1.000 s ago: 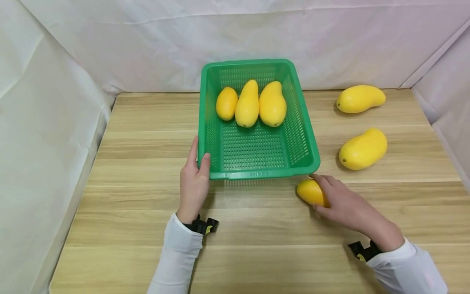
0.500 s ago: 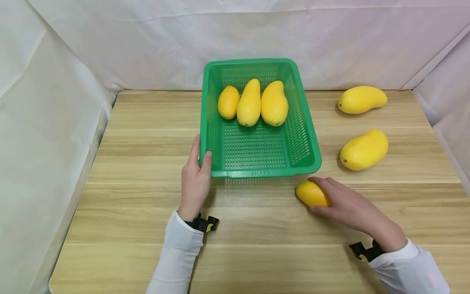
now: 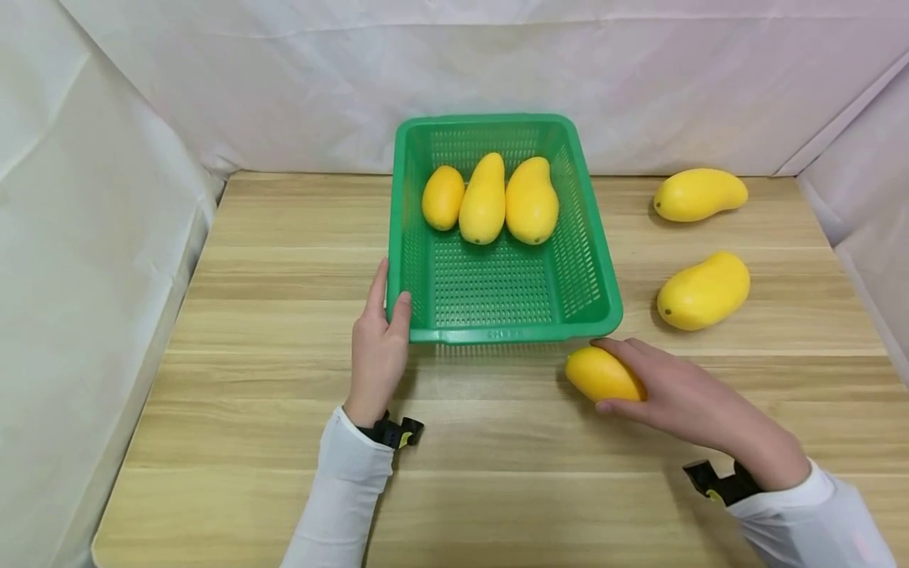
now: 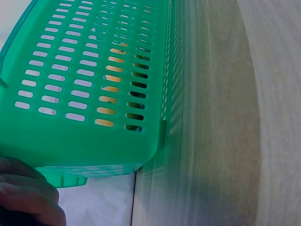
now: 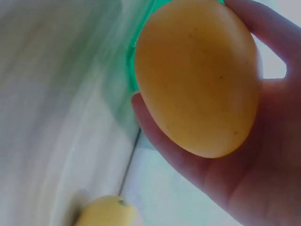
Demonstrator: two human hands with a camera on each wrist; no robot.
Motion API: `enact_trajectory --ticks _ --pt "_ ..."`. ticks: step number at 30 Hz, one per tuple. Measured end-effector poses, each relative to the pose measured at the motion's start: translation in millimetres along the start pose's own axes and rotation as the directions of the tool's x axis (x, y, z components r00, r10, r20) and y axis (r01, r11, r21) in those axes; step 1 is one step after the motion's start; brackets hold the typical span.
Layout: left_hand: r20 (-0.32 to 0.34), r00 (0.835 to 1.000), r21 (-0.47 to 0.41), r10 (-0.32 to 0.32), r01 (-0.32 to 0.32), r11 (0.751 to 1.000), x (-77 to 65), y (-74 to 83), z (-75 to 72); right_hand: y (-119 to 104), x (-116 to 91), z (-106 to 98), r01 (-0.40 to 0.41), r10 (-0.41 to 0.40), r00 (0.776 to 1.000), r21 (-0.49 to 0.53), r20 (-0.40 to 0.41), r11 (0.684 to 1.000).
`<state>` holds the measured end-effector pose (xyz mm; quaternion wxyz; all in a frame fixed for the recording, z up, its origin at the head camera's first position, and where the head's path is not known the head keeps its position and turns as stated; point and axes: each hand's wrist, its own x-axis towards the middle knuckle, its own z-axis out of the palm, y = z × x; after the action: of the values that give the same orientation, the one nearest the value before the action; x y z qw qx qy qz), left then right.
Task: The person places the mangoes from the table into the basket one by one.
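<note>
The right hand (image 3: 671, 394) has fingers and thumb clamped round a mango (image 3: 602, 374). Just past those fingertips sits the basket (image 3: 490, 335), gripped by the left hand (image 3: 379, 351); lifting too low might bump it.

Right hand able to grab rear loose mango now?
Likely not: the right hand grips another mango, and the nearer loose mango lies along the direct line to the rear mango.

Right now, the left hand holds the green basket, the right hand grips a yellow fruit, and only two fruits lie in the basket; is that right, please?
Not quite: the head view shows three fruits in the green basket, not two. The left hand does hold the basket, and the right hand grips a yellow fruit.
</note>
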<state>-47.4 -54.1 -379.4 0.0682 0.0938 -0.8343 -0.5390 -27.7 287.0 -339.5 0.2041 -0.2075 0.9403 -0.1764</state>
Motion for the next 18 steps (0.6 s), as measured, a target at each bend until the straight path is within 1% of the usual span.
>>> enact_trajectory --ticks 3,10,14,18 --pt "0.002 1.0 -0.002 0.003 -0.003 1.0 -0.6 0.1 -0.7 -5 0 -5 0.033 -0.033 0.999 -0.024 -0.028 0.999" --pt "0.011 1.0 -0.008 -0.001 0.001 1.0 -1.8 0.6 -0.9 -15 -7 -16 0.057 -0.058 0.998 -0.049 -0.03 0.997" --pt "0.009 1.0 -0.007 0.002 -0.002 1.0 -1.9 0.1 -0.6 -23 -9 -28 0.095 -0.101 0.993 -0.083 -0.062 0.992" --pt "0.011 1.0 -0.006 0.005 -0.005 1.0 -2.5 -0.3 0.2 -31 -7 -42 0.124 -0.136 0.987 -0.121 -0.09 0.985"
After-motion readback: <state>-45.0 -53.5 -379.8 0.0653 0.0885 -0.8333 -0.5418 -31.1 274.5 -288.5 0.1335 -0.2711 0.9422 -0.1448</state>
